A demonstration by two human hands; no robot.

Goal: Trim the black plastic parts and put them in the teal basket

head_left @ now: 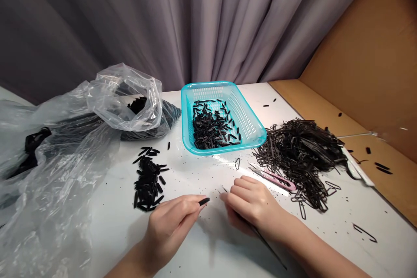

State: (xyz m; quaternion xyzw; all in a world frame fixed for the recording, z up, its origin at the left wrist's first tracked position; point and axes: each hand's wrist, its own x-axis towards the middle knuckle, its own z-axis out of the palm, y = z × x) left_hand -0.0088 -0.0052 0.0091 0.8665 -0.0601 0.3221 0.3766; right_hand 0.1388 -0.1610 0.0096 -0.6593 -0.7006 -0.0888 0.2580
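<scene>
My left hand (174, 221) pinches a small black fuzzy strip (204, 201) between thumb and fingertips, its end sticking out to the right. Just across from it, my right hand (249, 204) is closed around slim dark tweezers (267, 243). Their fine tips show beyond the fingers, close to the strip but apart from it; the long shank runs back under the palm. Left of my left hand lies a pile of similar black strips (148, 182). Pink-handled thread snips (276, 178) rest beyond my right hand, beside a heap of thin black wire-like loops (302, 152).
A turquoise basket (224, 152) holding many black strips stands at the back centre. Clear plastic bags (124, 91) with black material cover the left side. Loose loops (365, 232) and black specks dot the white table (195, 178). Cardboard (365, 74) borders the right; a grey curtain (208, 21) hangs behind.
</scene>
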